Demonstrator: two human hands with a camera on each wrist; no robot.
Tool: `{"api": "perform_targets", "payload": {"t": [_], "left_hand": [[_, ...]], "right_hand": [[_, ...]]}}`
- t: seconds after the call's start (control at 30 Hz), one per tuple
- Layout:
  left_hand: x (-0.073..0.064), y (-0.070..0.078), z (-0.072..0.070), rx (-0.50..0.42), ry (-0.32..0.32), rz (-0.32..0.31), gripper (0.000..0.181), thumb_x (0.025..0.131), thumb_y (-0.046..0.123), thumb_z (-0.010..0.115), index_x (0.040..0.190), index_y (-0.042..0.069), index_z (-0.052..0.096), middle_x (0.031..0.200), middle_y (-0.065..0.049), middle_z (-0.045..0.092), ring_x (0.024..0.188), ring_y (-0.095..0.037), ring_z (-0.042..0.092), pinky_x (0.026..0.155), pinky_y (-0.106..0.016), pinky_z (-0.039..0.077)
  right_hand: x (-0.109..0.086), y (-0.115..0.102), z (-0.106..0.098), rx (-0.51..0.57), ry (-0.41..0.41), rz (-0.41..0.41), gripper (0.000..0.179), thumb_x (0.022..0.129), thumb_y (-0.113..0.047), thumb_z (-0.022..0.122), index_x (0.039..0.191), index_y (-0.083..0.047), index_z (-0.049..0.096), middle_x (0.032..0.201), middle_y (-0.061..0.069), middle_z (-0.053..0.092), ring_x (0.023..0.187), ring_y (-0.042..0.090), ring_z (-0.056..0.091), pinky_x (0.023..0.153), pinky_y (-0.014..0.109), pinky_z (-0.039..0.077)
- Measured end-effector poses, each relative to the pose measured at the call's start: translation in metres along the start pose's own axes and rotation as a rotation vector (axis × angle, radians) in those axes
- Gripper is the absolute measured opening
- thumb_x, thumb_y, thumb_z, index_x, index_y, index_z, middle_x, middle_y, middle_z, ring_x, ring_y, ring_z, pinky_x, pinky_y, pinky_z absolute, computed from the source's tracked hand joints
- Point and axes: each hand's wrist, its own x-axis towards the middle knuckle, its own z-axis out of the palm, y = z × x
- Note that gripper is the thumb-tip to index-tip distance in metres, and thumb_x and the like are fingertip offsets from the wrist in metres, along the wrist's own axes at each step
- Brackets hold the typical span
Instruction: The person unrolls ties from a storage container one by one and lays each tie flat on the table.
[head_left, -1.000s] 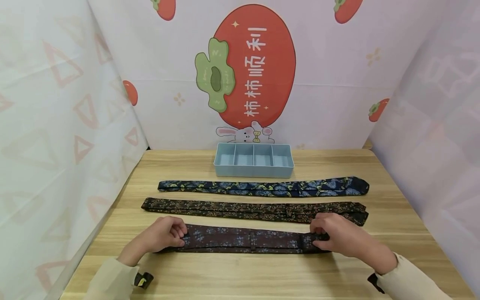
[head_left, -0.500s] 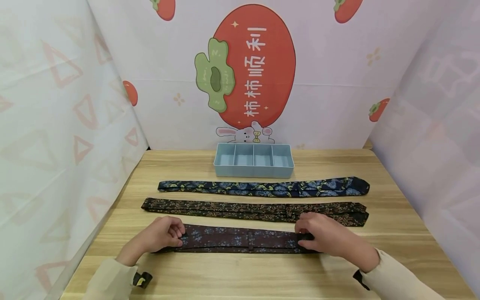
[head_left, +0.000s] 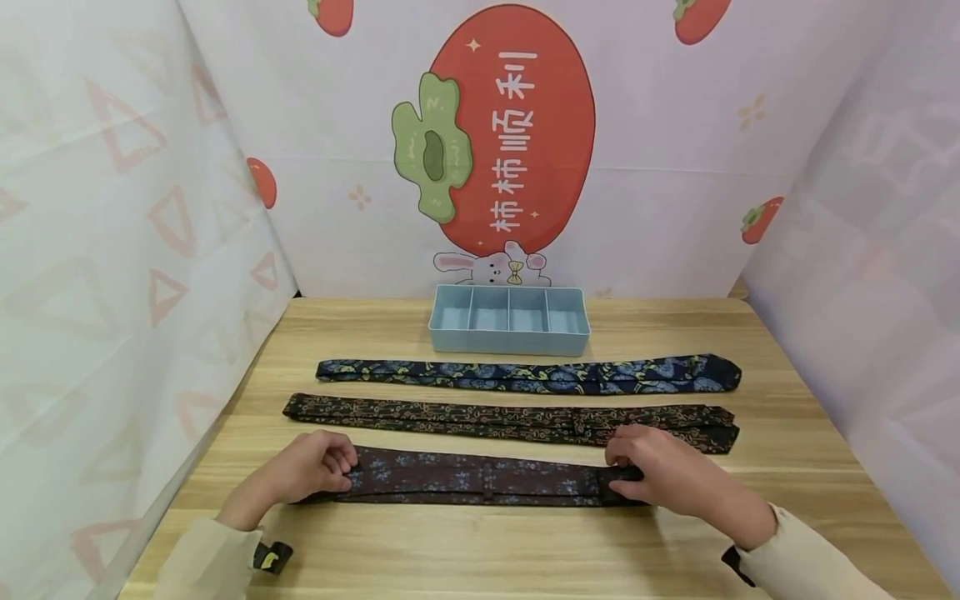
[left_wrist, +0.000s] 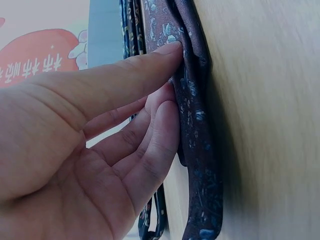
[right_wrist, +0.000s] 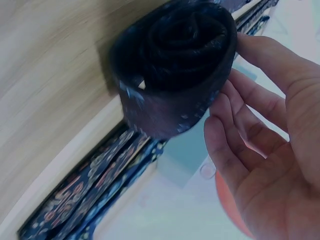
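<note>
A dark maroon necktie with blue flowers [head_left: 442, 477] lies crosswise at the front of the table, its right end wound into a roll [right_wrist: 160, 112]. My left hand [head_left: 309, 468] pinches the tie near its left end. In the left wrist view the thumb presses on one edge, with the fingertips against the other side and a tail of tie running past them. At the right, my right hand [head_left: 671, 473] holds the roll between thumb and fingers. From the right wrist view the roll's spiral layers show, loosely wound in the middle.
Behind the maroon tie lies a black necktie with a brownish pattern [head_left: 450, 417], and beyond it a navy floral necktie [head_left: 525, 377]. A blue divided box [head_left: 510, 342] stands at the back of the wooden table [head_left: 450, 558]. Printed cloths [head_left: 675, 167] hang around.
My right hand went left, then came slightly back right. The left hand has shifted a little to the left, and the flat part of the maroon tie slid left too.
</note>
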Motion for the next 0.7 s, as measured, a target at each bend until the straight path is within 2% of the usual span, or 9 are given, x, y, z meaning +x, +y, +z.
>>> {"api": "perform_targets", "payload": {"t": [0.23, 0.4, 0.53, 0.7], "left_hand": [[-0.006, -0.007, -0.007, -0.006, 0.003, 0.012, 0.023, 0.084, 0.001, 0.086, 0.097, 0.007, 0.068, 0.088, -0.001, 0.064, 0.076, -0.006, 0.059, 0.067, -0.024, 0.056], [-0.007, -0.008, -0.008, -0.006, 0.005, 0.024, 0.023, 0.083, 0.0, 0.086, 0.097, 0.007, 0.068, 0.088, -0.001, 0.064, 0.076, -0.005, 0.059, 0.067, -0.023, 0.056], [-0.006, -0.007, -0.008, -0.007, -0.002, 0.019, 0.023, 0.083, -0.001, 0.086, 0.097, 0.006, 0.068, 0.088, -0.001, 0.064, 0.076, -0.006, 0.059, 0.067, -0.023, 0.055], [-0.006, -0.005, -0.007, -0.016, 0.001, 0.012, 0.023, 0.084, -0.001, 0.085, 0.097, 0.005, 0.068, 0.088, -0.002, 0.064, 0.076, -0.007, 0.058, 0.067, -0.023, 0.055]], "right_hand": [[-0.017, 0.016, -0.003, 0.048, 0.044, 0.025, 0.019, 0.085, -0.02, 0.089, 0.098, -0.021, 0.075, 0.096, -0.009, 0.069, 0.08, 0.001, 0.062, 0.063, 0.024, 0.054], [-0.022, 0.025, -0.002, 0.083, 0.052, 0.019, 0.02, 0.085, -0.017, 0.088, 0.099, -0.02, 0.074, 0.096, -0.009, 0.069, 0.081, 0.0, 0.062, 0.063, 0.023, 0.055], [-0.02, 0.023, -0.007, 0.102, 0.026, 0.023, 0.018, 0.086, -0.018, 0.087, 0.1, -0.019, 0.075, 0.096, -0.009, 0.07, 0.082, 0.0, 0.063, 0.066, 0.024, 0.056], [-0.01, 0.009, -0.012, 0.098, 0.009, 0.002, 0.018, 0.088, -0.019, 0.086, 0.103, -0.016, 0.077, 0.1, -0.006, 0.072, 0.086, 0.005, 0.068, 0.068, 0.026, 0.058]]}}
